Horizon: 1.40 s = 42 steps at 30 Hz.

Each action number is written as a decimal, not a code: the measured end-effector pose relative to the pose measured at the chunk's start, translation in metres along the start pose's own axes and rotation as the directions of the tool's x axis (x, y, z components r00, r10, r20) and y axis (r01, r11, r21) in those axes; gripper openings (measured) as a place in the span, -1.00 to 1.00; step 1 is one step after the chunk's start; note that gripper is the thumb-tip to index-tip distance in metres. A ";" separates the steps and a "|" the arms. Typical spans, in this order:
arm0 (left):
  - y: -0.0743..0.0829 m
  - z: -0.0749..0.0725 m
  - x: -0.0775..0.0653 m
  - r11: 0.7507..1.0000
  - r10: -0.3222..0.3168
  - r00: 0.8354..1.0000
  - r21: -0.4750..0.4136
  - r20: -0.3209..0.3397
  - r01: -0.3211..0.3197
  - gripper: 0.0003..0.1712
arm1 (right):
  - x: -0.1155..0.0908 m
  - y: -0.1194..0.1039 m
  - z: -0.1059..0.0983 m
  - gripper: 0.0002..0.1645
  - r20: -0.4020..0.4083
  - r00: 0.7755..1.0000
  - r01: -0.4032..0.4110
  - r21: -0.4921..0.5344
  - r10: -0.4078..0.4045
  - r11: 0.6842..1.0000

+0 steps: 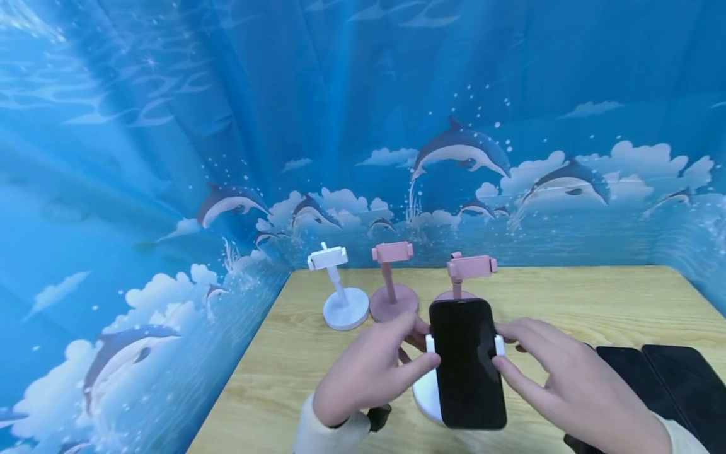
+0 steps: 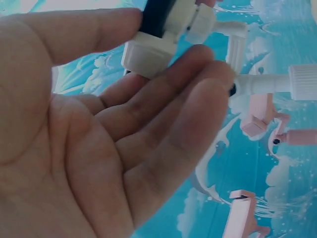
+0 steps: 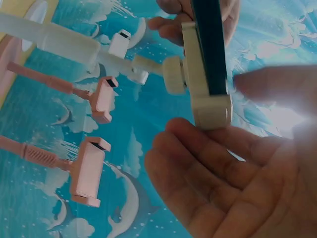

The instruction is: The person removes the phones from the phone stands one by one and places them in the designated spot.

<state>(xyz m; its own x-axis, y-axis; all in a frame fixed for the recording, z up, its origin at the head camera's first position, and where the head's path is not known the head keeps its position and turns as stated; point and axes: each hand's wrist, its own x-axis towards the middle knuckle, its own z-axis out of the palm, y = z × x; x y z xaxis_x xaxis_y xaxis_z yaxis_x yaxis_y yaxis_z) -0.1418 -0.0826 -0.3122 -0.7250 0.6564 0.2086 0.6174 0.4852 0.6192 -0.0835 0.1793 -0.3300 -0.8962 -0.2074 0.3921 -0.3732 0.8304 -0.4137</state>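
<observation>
While my left hand (image 1: 368, 372) and right hand (image 1: 561, 372) pinch the phone (image 1: 466, 362) in its white clamp (image 1: 429, 343), three empty stands (image 1: 391, 277) crowd the bench (image 1: 595, 302) behind.

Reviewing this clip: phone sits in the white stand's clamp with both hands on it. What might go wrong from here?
1. The phone is tall against the white stand; it may tip once the left hand and right hand let go.
2. Only fingertips touch the clamp ends, so the phone could slip before it seats.
3. A pink stand stands close behind and may get knocked; two dark phones lie near the right wrist.
</observation>
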 end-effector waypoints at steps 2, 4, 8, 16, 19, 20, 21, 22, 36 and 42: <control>-0.002 0.001 0.002 0.998 -0.020 1.000 -0.058 -0.006 0.020 -0.71 | 0.001 0.001 0.001 -0.58 -0.009 1.000 -0.007 0.019 0.007 1.000; -0.004 0.002 0.004 0.995 -0.034 0.999 -0.098 -0.014 0.033 -0.70 | 0.001 0.002 0.002 -0.59 0.003 1.000 -0.026 0.045 0.026 0.999; -0.006 0.003 0.005 0.984 -0.072 0.997 -0.163 -0.015 0.068 -0.65 | 0.002 0.003 0.002 -0.60 0.005 0.999 -0.035 0.061 0.035 0.998; -0.009 0.003 0.007 0.983 -0.022 0.999 -0.186 -0.034 0.015 -0.71 | 0.003 -0.001 0.007 -0.68 -0.048 0.999 -0.018 0.073 0.022 0.997; -0.011 0.004 0.007 0.982 0.014 0.999 -0.187 -0.038 -0.020 -0.73 | 0.003 -0.006 0.012 -0.67 -0.086 0.996 -0.019 0.095 0.027 0.995; -0.011 0.005 0.007 0.982 0.025 0.999 -0.188 -0.038 -0.032 -0.73 | 0.003 -0.008 0.013 -0.63 -0.106 0.994 -0.015 0.091 0.025 0.996; -0.012 0.005 0.008 0.980 0.034 0.999 -0.194 -0.038 -0.040 -0.73 | 0.004 -0.009 0.013 -0.58 -0.138 0.990 -0.001 0.081 0.012 0.997; -0.012 0.005 0.008 0.979 0.042 0.998 -0.197 -0.036 -0.048 -0.73 | 0.006 -0.012 0.013 -0.50 -0.172 0.985 0.012 0.064 -0.001 0.998; -0.010 0.007 0.006 0.978 0.068 0.997 -0.197 -0.029 -0.073 -0.71 | 0.052 -0.049 -0.001 -0.44 -0.198 0.905 0.298 -0.331 -0.375 0.895; -0.008 0.008 0.006 0.974 0.101 0.995 -0.204 -0.012 -0.101 -0.75 | 0.061 -0.050 0.006 -0.78 -0.092 0.904 0.368 -0.330 -0.418 0.869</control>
<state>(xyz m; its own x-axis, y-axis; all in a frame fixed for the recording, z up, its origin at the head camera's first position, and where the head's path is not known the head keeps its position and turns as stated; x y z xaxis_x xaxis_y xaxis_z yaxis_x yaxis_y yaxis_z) -0.1491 -0.0780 -0.3217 -0.6626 0.6952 0.2787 0.6121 0.2883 0.7363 -0.1210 0.1219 -0.2899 -0.6321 -0.4870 0.6027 -0.5754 0.8159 0.0559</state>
